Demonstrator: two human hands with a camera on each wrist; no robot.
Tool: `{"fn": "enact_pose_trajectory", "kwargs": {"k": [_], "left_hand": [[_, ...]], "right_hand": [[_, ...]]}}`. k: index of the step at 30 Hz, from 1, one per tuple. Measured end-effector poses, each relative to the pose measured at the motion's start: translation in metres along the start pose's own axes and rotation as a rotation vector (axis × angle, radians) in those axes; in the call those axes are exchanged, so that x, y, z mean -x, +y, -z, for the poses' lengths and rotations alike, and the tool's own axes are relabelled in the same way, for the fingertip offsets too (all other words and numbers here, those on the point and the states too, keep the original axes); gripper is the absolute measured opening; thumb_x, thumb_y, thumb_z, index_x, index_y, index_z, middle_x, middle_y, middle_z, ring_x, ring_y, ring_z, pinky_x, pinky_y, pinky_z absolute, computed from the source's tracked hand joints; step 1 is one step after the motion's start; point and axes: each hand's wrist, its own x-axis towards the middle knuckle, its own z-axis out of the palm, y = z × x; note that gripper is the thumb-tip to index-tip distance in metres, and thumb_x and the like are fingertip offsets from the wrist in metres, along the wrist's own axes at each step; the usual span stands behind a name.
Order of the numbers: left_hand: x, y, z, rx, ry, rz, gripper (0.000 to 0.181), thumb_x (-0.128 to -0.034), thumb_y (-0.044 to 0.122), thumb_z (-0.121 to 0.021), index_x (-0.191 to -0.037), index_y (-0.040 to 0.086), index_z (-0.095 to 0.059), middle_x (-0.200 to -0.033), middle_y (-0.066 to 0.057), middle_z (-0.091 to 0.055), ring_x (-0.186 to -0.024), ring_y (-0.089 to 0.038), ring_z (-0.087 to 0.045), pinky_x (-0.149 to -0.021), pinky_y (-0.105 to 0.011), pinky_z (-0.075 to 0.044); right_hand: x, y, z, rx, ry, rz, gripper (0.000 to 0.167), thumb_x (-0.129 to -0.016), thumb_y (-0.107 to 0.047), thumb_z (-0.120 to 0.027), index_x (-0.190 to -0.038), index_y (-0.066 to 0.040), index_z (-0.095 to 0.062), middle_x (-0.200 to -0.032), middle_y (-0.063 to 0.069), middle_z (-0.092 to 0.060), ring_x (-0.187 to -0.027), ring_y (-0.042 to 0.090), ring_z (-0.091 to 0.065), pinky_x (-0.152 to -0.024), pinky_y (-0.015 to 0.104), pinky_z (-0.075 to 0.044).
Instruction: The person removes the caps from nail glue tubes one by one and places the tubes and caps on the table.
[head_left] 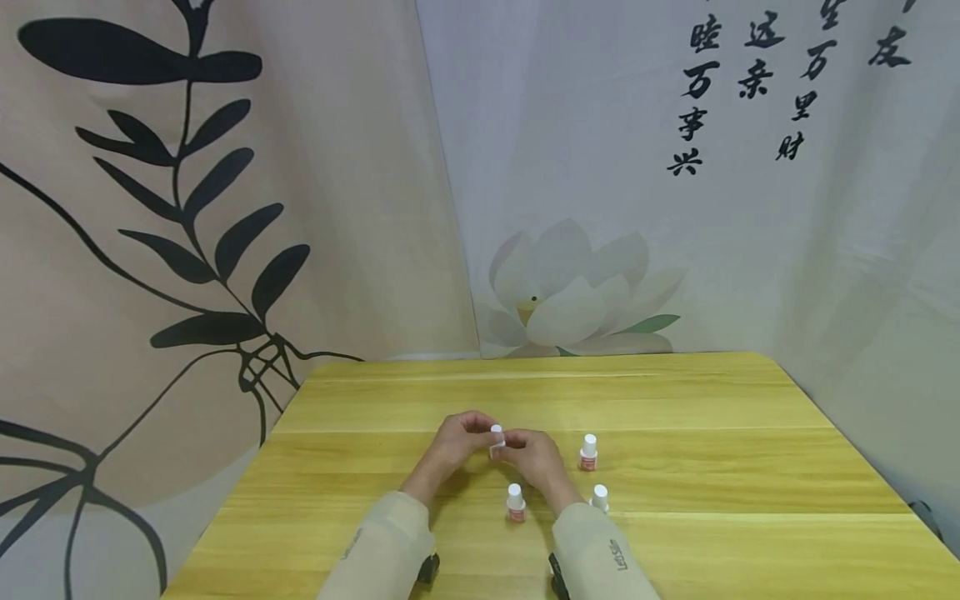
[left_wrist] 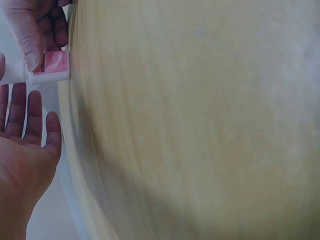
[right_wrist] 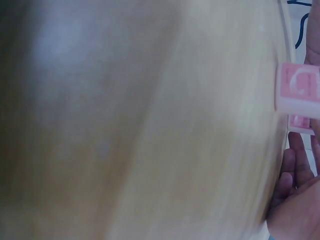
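A small white bottle [head_left: 497, 442] with a pink label is between my two hands above the table. My right hand [head_left: 534, 458] pinches its body; in the left wrist view the thumb lies on the label of that bottle [left_wrist: 52, 67]. At the white cap [left_wrist: 12, 73] my left hand [head_left: 459, 442] holds with thumb and forefinger, while its other fingers extend loosely. Part of that grip is cut off by the frame edge. In the right wrist view my right hand [right_wrist: 297, 200] shows only partly.
Three similar bottles stand near my right arm: one bottle [head_left: 588, 452] beyond the hand, a nearer bottle [head_left: 516, 503] between the forearms, and another bottle [head_left: 600, 497] partly behind the right sleeve. The wooden table [head_left: 712, 475] reaches back to a printed curtain [head_left: 360, 208].
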Motion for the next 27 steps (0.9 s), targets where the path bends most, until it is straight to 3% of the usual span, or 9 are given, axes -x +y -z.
{"fn": "enact_pose_trajectory", "kwargs": {"k": [19,27], "left_hand": [[0.0000,-0.0013,-0.0047,-0.023,0.026,-0.025,0.026,-0.0847,0.021,-0.080,-0.097,0.005,-0.065,-0.092,-0.001,-0.065,-0.089,-0.018,-0.058,-0.082,-0.033,-0.047],[0.0012,-0.0014,-0.0011,-0.065,-0.007,-0.039,0.048,-0.0876,0.022,-0.078,-0.125,0.000,-0.058,-0.102,-0.004,-0.063,-0.099,-0.021,-0.058,-0.091,-0.041,-0.047]], "right_hand": [[0.0008,0.0008,0.0013,0.034,-0.002,0.044,0.018,-0.090,-0.023,-0.074,-0.105,-0.013,-0.077,-0.110,0.005,-0.073,-0.110,0.029,-0.063,-0.096,0.053,-0.047],[0.0005,0.0001,0.0014,0.026,-0.008,0.022,0.020,-0.092,-0.026,-0.071,-0.107,-0.013,-0.076,-0.109,0.003,-0.073,-0.112,0.029,-0.062,-0.097,0.053,-0.046]]}}
